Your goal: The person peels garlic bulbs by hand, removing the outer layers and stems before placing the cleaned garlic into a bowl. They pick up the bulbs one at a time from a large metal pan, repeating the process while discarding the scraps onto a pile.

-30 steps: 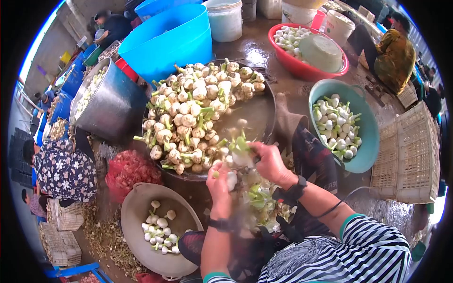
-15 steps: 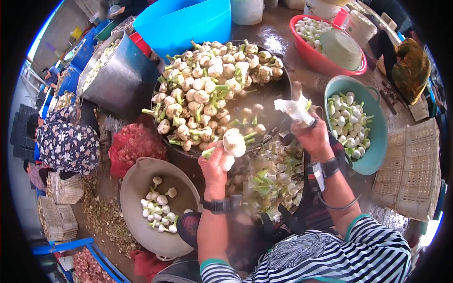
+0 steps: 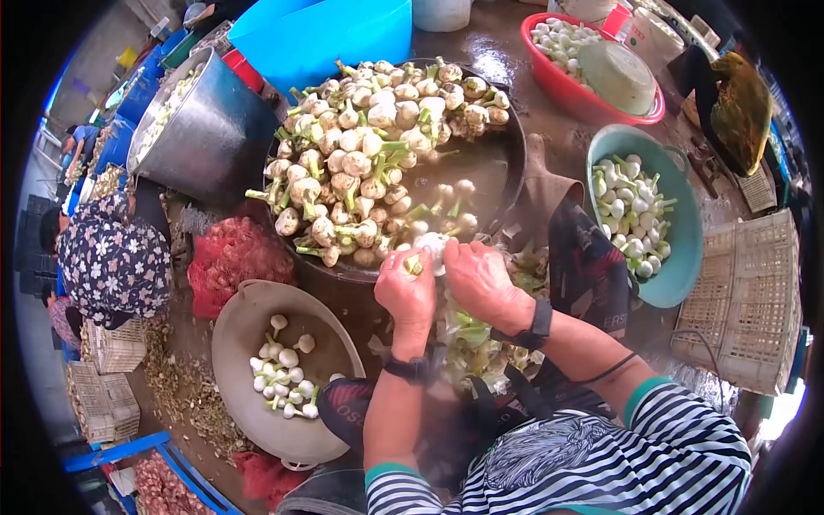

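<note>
My left hand point(image 3: 406, 292) is closed round a garlic bulb point(image 3: 436, 249), its green cut stem poking out of the fist. From the other side, the pinched fingers of my right hand point(image 3: 482, 287) meet the bulb's white skin. Both hands hide most of the bulb. Just beyond them, a wide dark pan point(image 3: 517, 172) holds a heap of unpeeled garlic bulbs point(image 3: 352, 163) and some water. Loose peelings point(image 3: 489, 356) lie below my hands, between my legs.
A grey basin point(image 3: 227, 360) with clean white bulbs stands at left, a teal basin point(image 3: 691, 249) with more at right. Behind are a red basin point(image 3: 536, 69) and a blue tub point(image 3: 322, 43). A person in a flowered top point(image 3: 116, 257) is at far left; a wicker basket point(image 3: 742, 300) is at right.
My right hand has come down and left to the bulb in my left hand. The large white peel it held up is no longer seen there. The view has shifted slightly.
</note>
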Available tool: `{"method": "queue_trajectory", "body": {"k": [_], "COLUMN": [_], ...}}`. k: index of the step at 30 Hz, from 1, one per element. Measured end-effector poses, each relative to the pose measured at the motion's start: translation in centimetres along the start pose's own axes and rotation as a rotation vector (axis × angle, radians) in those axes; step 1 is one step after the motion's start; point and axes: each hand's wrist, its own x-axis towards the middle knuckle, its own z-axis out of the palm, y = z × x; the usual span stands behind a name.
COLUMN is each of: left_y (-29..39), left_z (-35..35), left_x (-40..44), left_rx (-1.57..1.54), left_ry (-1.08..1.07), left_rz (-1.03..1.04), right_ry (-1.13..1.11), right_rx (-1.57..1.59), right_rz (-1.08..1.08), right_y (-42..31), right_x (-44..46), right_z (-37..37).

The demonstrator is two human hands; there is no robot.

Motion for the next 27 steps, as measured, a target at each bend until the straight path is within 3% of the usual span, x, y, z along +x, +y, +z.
{"method": "queue_trajectory", "body": {"k": [4, 6, 8, 10, 12, 14, 16, 17, 18, 19, 20, 22, 24, 25, 27], "left_y": [-0.3, -0.8, -1.8, -2.3, -2.2, -1.9, -2.9, -3.8, -5.0, -4.8, -4.5, -3.6, -1.9, -1.7, -2.2], "left_z": [-0.1, -0.2, -0.5, -1.1, -1.9, -2.3, -2.1, -2.9, -3.5, -3.8, -3.8, -3.2, -3.1, -2.7, -1.9], "left_x": [-0.2, -0.3, 0.0, 0.5, 1.1, 1.5, 2.1, 2.6, 2.7, 2.8, 2.8, 2.5, 1.7, 1.3, 0.9], "left_rx": [0.023, 0.034, -0.222, -0.571, -1.009, -1.199, -1.294, -1.342, -1.413, -1.434, -1.45, -1.572, -1.454, -1.447, -1.455], "left_ry": [-0.068, -0.085, -0.149, -0.183, -0.173, -0.112, -0.007, 0.038, 0.05, 0.03, -0.012, -0.153, -0.204, -0.221, -0.24], "left_rz": [-0.027, -0.006, -0.137, -0.335, -0.599, -0.612, -0.661, -0.9, -0.948, -0.948, -0.953, -0.93, -0.949, -0.965, -0.987], "right_ry": [-0.061, -0.108, -0.12, -0.06, -0.183, -0.112, 0.075, 0.115, 0.049, -0.011, -0.142, -0.587, -0.433, -0.287, -0.128], "right_rx": [-0.024, 0.086, 0.236, 0.766, 1.969, 2.316, 2.378, 2.411, 2.46, 2.199, 1.939, 0.568, 0.54, 1.074, 1.494], "right_rz": [0.017, 0.136, 0.216, 0.195, 0.577, 0.496, 0.204, 0.118, 0.16, 0.233, 0.668, 0.088, 0.082, 0.292, 0.304], "right_y": [0.0, 1.0, 2.9, 5.2, 5.5, 5.9, 6.8, 7.6, 9.3, 9.4, 9.0, 8.1, 6.5, 5.7, 4.4], "right_x": [0.5, 1.1, 1.5, 0.9, -0.8, -2.3, -3.5, -4.1, -4.7, -4.9, -5.7, -5.6, -5.6, -4.4, -1.4], "right_z": [1.6, 0.9, 0.7, -0.1, -3.0, -4.5, -4.2, -4.0, -4.1, -3.3, -2.5, 1.3, 1.4, 1.1, -1.4]}}
